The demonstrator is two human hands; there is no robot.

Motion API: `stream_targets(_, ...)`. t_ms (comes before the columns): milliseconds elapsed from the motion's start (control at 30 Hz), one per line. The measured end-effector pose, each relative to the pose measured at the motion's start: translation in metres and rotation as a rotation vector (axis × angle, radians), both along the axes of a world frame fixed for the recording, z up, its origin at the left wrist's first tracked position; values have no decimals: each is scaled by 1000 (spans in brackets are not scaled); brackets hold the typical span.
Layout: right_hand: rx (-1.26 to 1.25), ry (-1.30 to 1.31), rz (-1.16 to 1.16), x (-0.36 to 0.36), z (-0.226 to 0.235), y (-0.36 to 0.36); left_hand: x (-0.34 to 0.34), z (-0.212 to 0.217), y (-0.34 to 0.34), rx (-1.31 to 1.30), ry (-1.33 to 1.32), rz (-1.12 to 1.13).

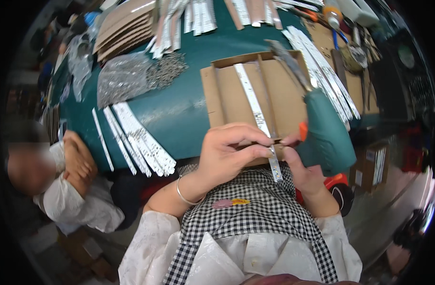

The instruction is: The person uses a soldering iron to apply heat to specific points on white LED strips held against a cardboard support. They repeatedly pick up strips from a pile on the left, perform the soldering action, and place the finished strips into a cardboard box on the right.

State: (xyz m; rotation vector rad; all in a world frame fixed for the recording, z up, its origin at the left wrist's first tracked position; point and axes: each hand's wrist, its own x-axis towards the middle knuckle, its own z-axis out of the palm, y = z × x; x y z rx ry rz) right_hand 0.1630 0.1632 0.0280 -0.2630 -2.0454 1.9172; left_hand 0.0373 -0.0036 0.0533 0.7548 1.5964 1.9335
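White strip long axis fore-aft, far end angled left, near end toward apron. Left hand pinching it; right hand, partly behind green tool, grip can't tell.

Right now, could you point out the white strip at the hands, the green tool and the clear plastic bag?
White strip [259, 118]: head view, middle of its length.
Green tool [327, 133]: head view, its thick green body.
Clear plastic bag [123, 78]: head view, its crinkled middle.

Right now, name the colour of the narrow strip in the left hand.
The narrow strip is white, best seen in the head view.
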Motion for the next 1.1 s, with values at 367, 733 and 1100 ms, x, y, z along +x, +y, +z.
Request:
stream_targets(367, -15, 18, 32, -10, 2, 1, 7, -12, 7, -19, 158, 56)
stream_targets(733, 260, 43, 28, -7, -9, 9, 13, -14, 8, -38, 150, 104)
stream_targets(1100, -41, 137, -35, -16, 6, -1, 3, -6, 14, -89, 822, 134)
